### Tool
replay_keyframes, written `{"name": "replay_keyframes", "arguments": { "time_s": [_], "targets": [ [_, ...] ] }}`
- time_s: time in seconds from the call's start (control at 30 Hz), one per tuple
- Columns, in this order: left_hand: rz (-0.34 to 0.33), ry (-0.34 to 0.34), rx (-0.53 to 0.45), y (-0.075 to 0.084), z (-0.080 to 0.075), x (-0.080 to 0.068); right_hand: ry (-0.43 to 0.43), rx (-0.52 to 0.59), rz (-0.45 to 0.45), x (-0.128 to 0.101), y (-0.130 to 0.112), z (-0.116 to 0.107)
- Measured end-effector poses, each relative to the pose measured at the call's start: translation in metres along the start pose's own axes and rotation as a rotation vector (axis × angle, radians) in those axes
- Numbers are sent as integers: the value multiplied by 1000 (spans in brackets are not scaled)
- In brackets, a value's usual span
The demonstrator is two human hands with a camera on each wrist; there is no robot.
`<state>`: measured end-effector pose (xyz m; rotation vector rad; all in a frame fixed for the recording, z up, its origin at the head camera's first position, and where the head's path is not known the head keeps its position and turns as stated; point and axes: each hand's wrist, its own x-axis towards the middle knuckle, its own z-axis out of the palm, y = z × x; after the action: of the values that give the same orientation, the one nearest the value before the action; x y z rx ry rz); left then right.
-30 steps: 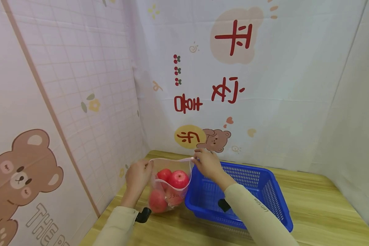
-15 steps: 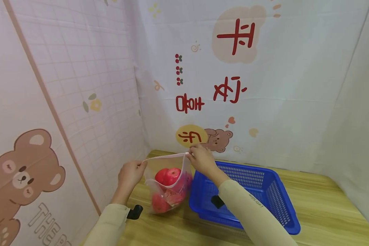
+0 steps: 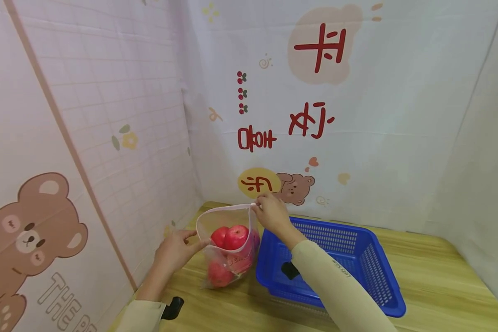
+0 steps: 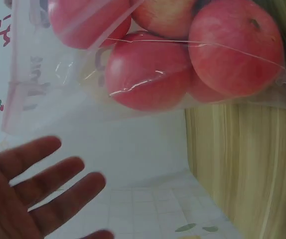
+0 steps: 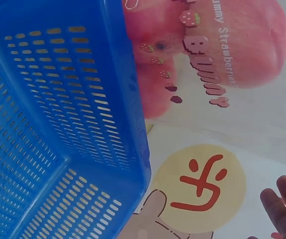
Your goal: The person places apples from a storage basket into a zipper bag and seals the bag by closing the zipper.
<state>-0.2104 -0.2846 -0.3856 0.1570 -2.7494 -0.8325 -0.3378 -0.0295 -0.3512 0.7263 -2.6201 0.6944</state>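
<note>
A clear plastic bag (image 3: 226,210) with a pale rim and printed lettering stands on the table, its mouth spread wide. Several red apples (image 3: 236,237) fill its lower part; they show through the plastic (image 4: 43,94) in the left wrist view too. My right hand (image 3: 272,213) pinches the rim's far right corner. At the left side of the mouth, my left hand (image 3: 176,251) has its thumb and index finger near the rim; whether they touch it I cannot tell. In the left wrist view, its fingers (image 4: 66,204) are straight and spread.
A blue perforated basket (image 3: 373,267) stands right beside the bag, partly covered by my right forearm; no fruit shows in its visible part. The wooden table (image 3: 431,272) runs to a printed cloth backdrop (image 3: 377,138) behind and at the left.
My left hand has let go of the left rim, dropped slightly and opened its fingers. The bag's near rim has sprung outward. The right hand keeps its hold at the corner.
</note>
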Motion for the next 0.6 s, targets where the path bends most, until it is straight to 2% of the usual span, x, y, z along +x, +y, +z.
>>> {"name": "replay_keyframes", "arguments": {
  "time_s": [0.07,0.13,0.3,0.43,0.6],
  "targets": [
    [27,-27,16,0,1,-3,-4,0,12,0,2,0],
    [75,-21,19,0,3,-5,-4,5,24,0,4,0],
    [209,96,74,3,6,-3,9,27,37,-1,10,-2],
    [218,215,108,3,5,7,18,41,34,-1,12,-1],
    [215,347,46,-4,-2,28,24,69,37,-2,11,0]
  ]
}}
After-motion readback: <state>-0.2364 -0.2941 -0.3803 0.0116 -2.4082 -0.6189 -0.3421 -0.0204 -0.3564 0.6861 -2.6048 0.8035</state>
